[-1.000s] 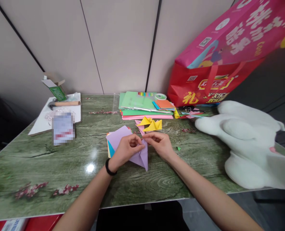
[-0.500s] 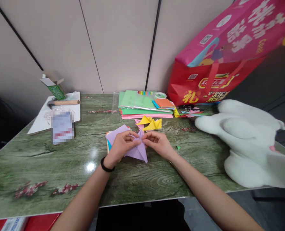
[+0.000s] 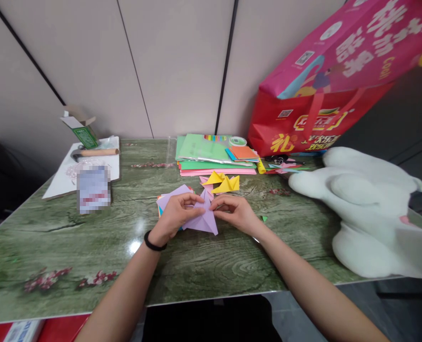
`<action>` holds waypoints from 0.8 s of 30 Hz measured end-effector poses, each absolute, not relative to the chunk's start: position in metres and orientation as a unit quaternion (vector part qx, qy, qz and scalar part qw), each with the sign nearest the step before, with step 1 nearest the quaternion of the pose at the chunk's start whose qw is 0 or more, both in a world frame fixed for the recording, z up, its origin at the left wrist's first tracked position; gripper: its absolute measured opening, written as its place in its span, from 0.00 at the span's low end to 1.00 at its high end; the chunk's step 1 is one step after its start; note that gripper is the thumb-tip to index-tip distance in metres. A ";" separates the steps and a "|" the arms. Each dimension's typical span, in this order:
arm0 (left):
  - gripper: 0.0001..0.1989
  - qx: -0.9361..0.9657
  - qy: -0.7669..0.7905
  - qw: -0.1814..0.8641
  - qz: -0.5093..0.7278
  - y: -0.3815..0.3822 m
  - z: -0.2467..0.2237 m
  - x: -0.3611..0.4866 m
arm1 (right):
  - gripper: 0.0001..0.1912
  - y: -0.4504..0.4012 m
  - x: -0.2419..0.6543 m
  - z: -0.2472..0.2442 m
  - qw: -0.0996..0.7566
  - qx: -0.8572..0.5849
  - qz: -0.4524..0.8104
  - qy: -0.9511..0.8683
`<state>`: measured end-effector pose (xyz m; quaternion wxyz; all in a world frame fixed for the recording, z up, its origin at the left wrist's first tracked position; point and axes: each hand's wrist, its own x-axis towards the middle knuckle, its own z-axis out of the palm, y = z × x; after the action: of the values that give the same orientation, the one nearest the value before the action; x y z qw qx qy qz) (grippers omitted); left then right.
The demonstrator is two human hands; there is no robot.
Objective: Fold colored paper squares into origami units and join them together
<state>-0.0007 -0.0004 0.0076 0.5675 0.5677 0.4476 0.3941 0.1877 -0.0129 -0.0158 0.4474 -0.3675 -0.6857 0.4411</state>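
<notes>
So, folding on the green table (image 3: 232, 278) looks partway along, imo. Near edge runs under both forearms, and there's decent room left of the black wristband (image 3: 155, 241). White plush toy (image 3: 371, 213) crowds the right, paper stack (image 3: 200, 149) bounds the back. Purple piece (image 3: 208, 223) sits mid-table, creased but kinda spread, so probably more shaping left. Left hand (image 3: 175, 213) and right hand (image 3: 236, 213) both pinch it. Yellow pieces (image 3: 229, 184) behind look folded already. Tiny green scrap (image 3: 264, 218) by the right wrist.
</notes>
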 end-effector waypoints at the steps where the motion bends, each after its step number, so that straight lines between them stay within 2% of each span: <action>1: 0.14 0.571 0.446 0.566 0.393 0.000 0.008 -0.001 | 0.06 -0.013 0.188 -0.015 0.446 -0.368 0.437 -0.688; 15: 0.11 0.616 0.442 0.541 0.365 -0.004 0.008 0.003 | 0.08 -0.013 0.189 -0.010 0.432 -0.377 0.423 -0.702; 21: 0.08 0.589 0.423 0.587 0.360 -0.006 0.008 0.005 | 0.12 -0.013 0.186 -0.013 0.465 -0.394 0.478 -0.633; 24: 0.11 0.587 0.431 0.582 0.362 -0.007 0.010 0.006 | 0.14 -0.013 0.184 -0.015 0.465 -0.398 0.524 -0.593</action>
<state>0.0065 -0.0070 0.0096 0.5821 0.5866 0.4313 0.3619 0.1841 -0.0135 -0.0149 0.4647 -0.3977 -0.5931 0.5236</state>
